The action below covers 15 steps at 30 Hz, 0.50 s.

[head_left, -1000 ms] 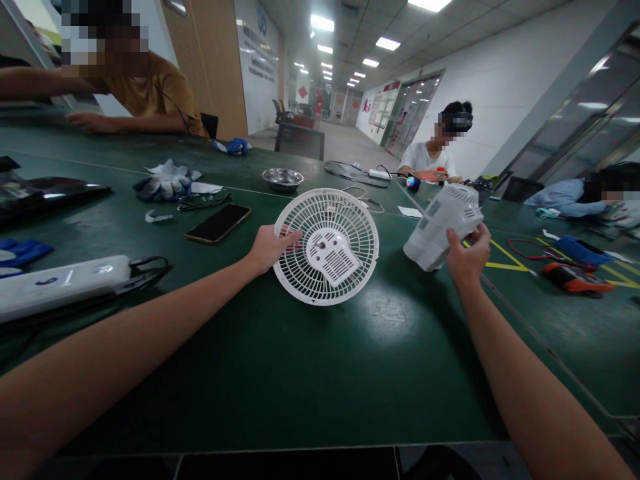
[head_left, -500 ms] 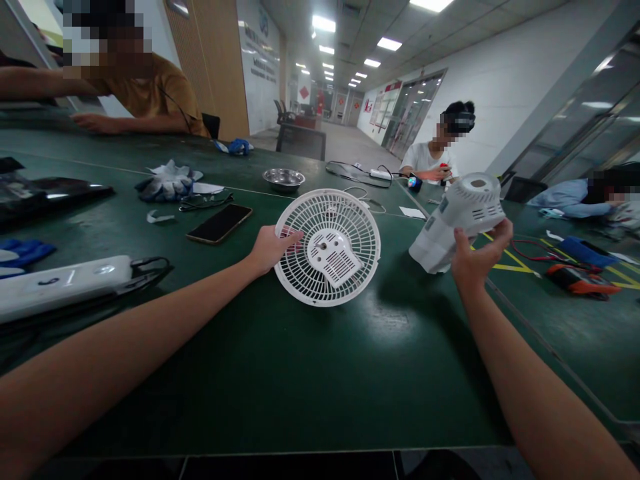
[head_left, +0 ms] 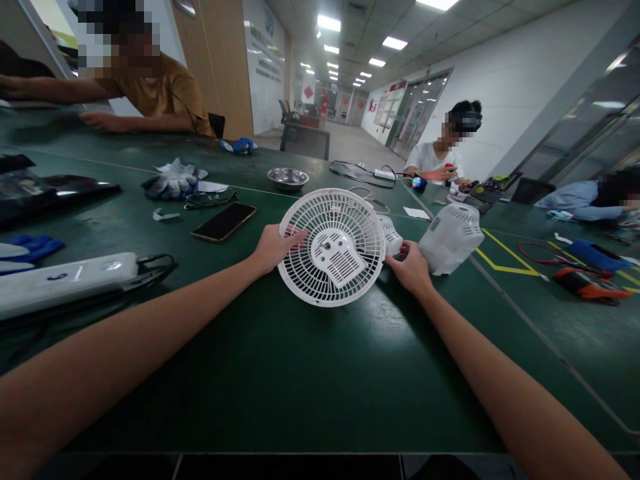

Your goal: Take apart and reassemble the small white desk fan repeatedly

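A round white fan grille [head_left: 327, 297] with a vented centre plate is held tilted above the green table. My left hand [head_left: 274, 248] is closed on its left rim, with the thumb lying over the bars. On the opposite side, my right hand [head_left: 413, 268] has its thumb at the rim and its fingers curled behind. A white vented housing [head_left: 392, 233] shows partly behind the grille, close to those fingers; whether they touch it is hard to tell. Right of that hand, a white plastic casing [head_left: 450, 239] with slots stands on the table.
A phone [head_left: 225, 221], a metal bowl [head_left: 288, 177] and gloves [head_left: 175, 179] lie beyond my left arm. A white power strip [head_left: 70, 283] is at left. An orange multimeter [head_left: 590, 285] sits at right, near yellow tape [head_left: 515, 270]. Other people sit around the table.
My right hand has let go of the white casing, which now stands on the table. That hand has moved left to the grille's right rim. My left hand still holds the grille.
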Motion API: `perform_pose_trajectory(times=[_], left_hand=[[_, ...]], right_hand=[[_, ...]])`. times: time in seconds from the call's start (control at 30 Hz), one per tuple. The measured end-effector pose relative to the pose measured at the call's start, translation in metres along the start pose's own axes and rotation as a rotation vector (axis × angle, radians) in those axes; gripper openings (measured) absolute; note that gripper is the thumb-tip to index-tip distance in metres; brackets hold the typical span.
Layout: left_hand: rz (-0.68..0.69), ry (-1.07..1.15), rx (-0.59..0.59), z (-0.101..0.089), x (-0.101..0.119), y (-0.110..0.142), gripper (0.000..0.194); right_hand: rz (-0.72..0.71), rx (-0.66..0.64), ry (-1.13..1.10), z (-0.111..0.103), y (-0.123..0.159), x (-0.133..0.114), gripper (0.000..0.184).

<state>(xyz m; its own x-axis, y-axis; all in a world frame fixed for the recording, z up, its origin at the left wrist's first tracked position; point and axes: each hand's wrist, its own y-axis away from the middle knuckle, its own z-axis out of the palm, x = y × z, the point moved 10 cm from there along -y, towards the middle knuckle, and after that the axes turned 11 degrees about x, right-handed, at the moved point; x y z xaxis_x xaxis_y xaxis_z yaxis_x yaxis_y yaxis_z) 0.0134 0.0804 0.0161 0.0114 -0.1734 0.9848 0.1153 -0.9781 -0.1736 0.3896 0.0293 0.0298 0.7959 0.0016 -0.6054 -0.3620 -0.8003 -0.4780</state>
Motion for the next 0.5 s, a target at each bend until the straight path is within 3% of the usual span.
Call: perform_pose_trajectory(times=[0.1, 0.2, 0.33, 0.5], left_hand=[[0.007, -0.003, -0.003, 0.001, -0.001, 0.0, 0.016], [0.005, -0.018, 0.01, -0.001, -0.002, -0.001, 0.015], [0.019, -0.022, 0.003, 0.0, 0.0, -0.001, 0.015], [0.014, -0.008, -0.007, 0.001, 0.001, 0.0, 0.016]], right_hand=[[-0.021, -0.061, 0.101, 0.007, 0.002, 0.001, 0.077], [-0.093, 0.036, 0.095, -0.006, 0.001, -0.012, 0.069], [-0.237, 0.231, -0.005, -0.035, 0.009, -0.043, 0.028], [-0.284, 0.123, -0.127, -0.028, 0.031, -0.073, 0.046]])
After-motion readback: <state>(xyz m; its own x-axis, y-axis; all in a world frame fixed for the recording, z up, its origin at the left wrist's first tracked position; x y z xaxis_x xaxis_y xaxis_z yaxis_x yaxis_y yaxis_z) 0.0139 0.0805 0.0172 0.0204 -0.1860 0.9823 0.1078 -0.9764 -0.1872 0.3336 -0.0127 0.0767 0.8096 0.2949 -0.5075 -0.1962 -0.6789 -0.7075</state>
